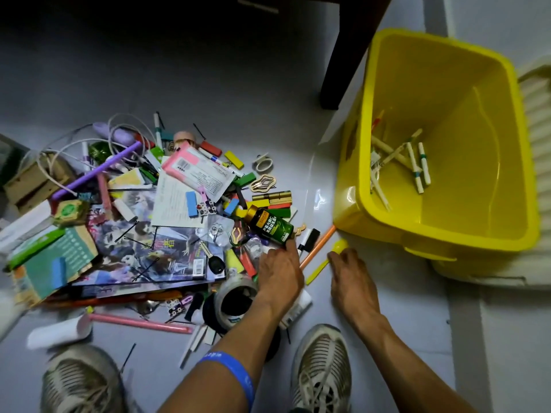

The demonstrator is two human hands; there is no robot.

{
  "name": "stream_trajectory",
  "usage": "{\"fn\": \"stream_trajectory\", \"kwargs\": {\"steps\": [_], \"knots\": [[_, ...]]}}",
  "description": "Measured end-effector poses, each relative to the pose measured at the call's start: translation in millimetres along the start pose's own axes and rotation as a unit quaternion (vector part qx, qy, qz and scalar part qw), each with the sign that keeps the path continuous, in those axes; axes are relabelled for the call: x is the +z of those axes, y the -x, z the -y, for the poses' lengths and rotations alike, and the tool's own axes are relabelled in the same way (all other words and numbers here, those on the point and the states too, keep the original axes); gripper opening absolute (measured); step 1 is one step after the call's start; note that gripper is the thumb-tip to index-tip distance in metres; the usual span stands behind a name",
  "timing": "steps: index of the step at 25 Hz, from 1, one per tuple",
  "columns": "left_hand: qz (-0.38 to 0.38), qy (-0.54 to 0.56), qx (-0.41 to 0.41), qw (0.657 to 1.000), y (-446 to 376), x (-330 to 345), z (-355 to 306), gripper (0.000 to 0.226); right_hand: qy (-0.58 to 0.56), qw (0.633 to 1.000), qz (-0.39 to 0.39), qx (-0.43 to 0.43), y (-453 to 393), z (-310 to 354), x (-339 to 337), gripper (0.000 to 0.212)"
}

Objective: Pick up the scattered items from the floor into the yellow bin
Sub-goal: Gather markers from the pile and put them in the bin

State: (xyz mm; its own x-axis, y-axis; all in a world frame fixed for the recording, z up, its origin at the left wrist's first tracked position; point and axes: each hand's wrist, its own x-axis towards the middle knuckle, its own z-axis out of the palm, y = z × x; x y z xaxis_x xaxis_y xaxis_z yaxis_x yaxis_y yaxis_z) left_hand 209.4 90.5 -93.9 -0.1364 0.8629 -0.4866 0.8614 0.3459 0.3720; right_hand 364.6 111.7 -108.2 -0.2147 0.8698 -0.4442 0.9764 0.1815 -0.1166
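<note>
The person crouches over a heap of scattered items [167, 204] on the pale floor [417, 308], both shoes showing at the bottom edge. The left hand [280, 272] reaches to the green bottle [269, 225] lying at the heap's near edge; its fingertip touches the bottle's base, but the other fingers are hidden under the hand, so I cannot tell whether they grip. The right hand [353, 278] rests fingers-down on the yellow spoon [326, 259], fingers loosely spread, nothing lifted. Just beside lies an orange stick [317, 247]. The yellow bin [447, 138] stands to the right, holding a few white sticks, its far corner cut off.
</note>
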Motion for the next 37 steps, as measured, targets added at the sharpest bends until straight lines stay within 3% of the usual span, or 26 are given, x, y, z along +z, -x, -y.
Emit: {"fn": "stream_trajectory", "kwargs": {"steps": [4,8,14,17,20,22,23,26,28,31,34,37], "knots": [[0.006,0.057,-0.014,0.998,1.1,-0.3,3.7,0.021,0.064,0.996,-0.042,-0.046,-3.3,-1.1,-0.5,0.024],[0.046,0.107,0.008,0.993,5.8,-8.0,9.3,0.018,0.100,0.990,0.010,-0.098,-5.1,-4.3,1.2,0.016],[0.093,0.098,0.012,0.991,12.5,-40.2,14.8,0.032,0.052,0.994,0.028,-0.089,10.6,-5.2,6.6,0.011],[0.105,0.093,-0.005,0.990,22.8,-67.6,28.2,0.024,0.014,0.998,0.037,-0.054,15.1,3.9,8.0,0.004],[0.117,0.172,-0.023,0.978,45.4,-88.8,57.2,0.010,-0.133,0.991,0.028,-0.007,23.1,12.2,8.0,0.014],[0.065,0.289,-0.061,0.953,63.3,-95.9,74.2,0.016,-0.305,0.952,0.017,0.032,29.7,30.0,-0.7,0.014],[0.035,0.346,-0.077,0.934,69.5,-97.7,77.4,0.017,-0.411,0.909,0.027,0.066,32.8,46.3,-12.3,0.016],[-0.015,0.479,-0.054,0.876,74.9,-101.2,60.9,0.013,-0.676,0.729,0.082,0.067,34.9,98.0,-60.8,0.007],[-0.065,0.517,-0.001,0.854,72.2,-108.9,37.5,0.014,-0.699,0.712,0.064,-0.006,35.1,124.8,-95.3,0.018],[-0.115,0.482,0.092,0.864,62.0,-139.6,-5.3,0.020,-0.693,0.721,-0.025,0.007,27.7,127.8,-154.6,0.013],[-0.099,0.369,0.155,0.911,51.3,-177.4,-51.5,0.028,-0.743,0.665,-0.052,0.044,15.7,102.0,-209.0,0.012],[-0.033,0.367,0.146,0.918,46.7,-192.9,-75.4,0.049,-0.778,0.608,-0.076,0.137,-0.5,67.8,-250.3,0.018]]}}
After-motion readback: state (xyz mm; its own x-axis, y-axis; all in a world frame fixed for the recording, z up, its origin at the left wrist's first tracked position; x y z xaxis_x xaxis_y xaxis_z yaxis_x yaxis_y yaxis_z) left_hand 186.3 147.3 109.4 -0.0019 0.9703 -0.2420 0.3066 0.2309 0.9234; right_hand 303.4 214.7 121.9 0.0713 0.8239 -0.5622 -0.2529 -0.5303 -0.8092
